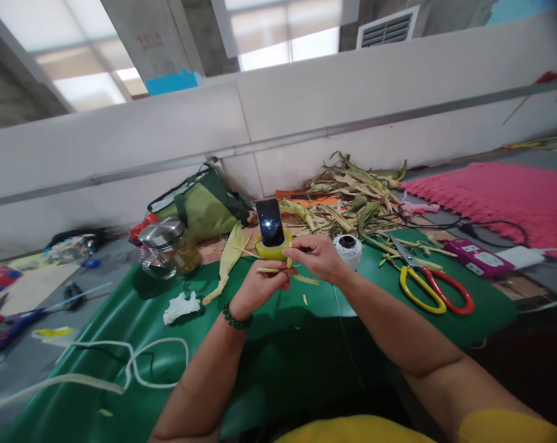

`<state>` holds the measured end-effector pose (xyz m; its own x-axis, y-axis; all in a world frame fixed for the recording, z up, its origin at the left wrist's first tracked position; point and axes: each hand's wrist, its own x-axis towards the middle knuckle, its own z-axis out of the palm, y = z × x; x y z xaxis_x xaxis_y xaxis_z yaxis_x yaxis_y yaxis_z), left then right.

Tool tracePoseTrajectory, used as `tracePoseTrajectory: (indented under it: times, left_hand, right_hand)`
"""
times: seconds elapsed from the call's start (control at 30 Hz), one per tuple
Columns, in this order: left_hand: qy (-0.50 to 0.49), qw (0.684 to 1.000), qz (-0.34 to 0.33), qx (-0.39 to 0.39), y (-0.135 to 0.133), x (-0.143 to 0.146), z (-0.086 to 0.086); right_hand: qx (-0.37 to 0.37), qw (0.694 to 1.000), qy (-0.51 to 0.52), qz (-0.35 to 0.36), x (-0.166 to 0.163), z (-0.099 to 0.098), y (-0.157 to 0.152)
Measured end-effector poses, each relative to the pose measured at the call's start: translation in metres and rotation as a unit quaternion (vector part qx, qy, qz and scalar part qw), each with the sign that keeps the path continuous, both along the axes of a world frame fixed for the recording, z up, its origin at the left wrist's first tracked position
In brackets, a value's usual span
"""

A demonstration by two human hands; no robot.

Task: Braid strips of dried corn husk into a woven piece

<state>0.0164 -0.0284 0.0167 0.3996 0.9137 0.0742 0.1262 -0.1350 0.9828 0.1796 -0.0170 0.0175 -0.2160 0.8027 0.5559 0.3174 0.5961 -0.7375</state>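
Note:
Over the green mat, my left hand and my right hand meet close together, fingers closed. A pale strip of corn husk sticks out to the left from the fingers of my left hand. My right thumb and forefinger pinch a thin husk piece just beside it; finer detail there is too small to make out. Right behind the hands a dark-screened phone leans upright in a yellow holder. A broad dried corn husk lies left of them, and a white spool of thread stands to the right.
Scissors with yellow and red handles lie at right, near a purple power strip. A husk pile is against the wall. Left are a glass jar, crumpled tissue, green bag and white cable.

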Motion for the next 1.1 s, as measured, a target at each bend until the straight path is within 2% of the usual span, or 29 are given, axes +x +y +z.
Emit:
tracePoseTrajectory:
  times: [0.2, 0.33, 0.5, 0.67, 0.83, 0.93, 1.1]
  left_hand:
    - [0.003, 1.0, -0.023, 0.012, 0.0, -0.004, 0.002]
    - [0.0, 0.999, -0.041, -0.001, 0.001, -0.006, 0.002]
    - [0.02, 0.999, -0.037, 0.008, 0.002, -0.007, 0.003]
    - [0.011, 1.0, -0.009, -0.001, 0.007, -0.008, 0.002]
    - [-0.068, 0.997, 0.021, -0.005, 0.012, -0.011, 0.0]
    - [-0.067, 0.997, 0.037, -0.011, 0.012, -0.011, 0.0]
    - [0.007, 0.998, 0.046, 0.036, 0.011, -0.013, 0.004]
  right_hand:
    - [-0.02, 0.998, 0.052, 0.008, 0.001, 0.0, 0.001]
    - [-0.038, 0.998, 0.049, 0.004, 0.002, 0.0, 0.004]
    - [-0.045, 0.996, 0.077, -0.016, 0.002, -0.004, 0.009]
    - [-0.154, 0.982, 0.092, 0.059, 0.011, -0.004, 0.018]
    - [-0.225, 0.964, 0.001, 0.141, 0.007, -0.006, 0.012]
    - [-0.197, 0.969, -0.033, 0.147, 0.003, -0.007, 0.008]
    - [-0.093, 0.984, -0.104, 0.113, 0.004, -0.003, 0.004]
